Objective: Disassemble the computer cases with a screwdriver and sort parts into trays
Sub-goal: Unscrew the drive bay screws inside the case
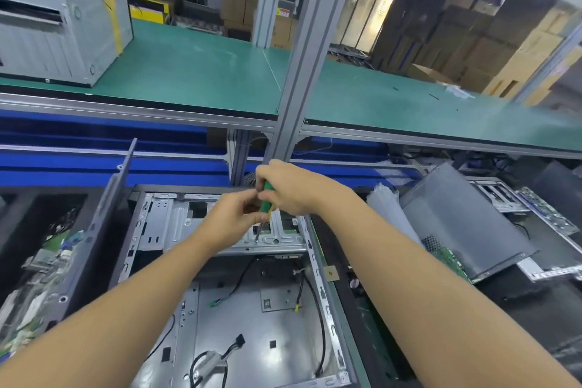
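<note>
Forearms reach in over open PC case. R hand fingers curl round top of green screwdriver, L hand pinches its lower handle; tip sits on silver drive bracket at case's far end.

The screwdriver has a green handle with a yellow stripe. The open computer case is bare silver-grey, its cables black. The upper shelf is teal-green; the bins are blue.

Green shelf bears a grey case (far left); lower bench holds an opened case.
</note>
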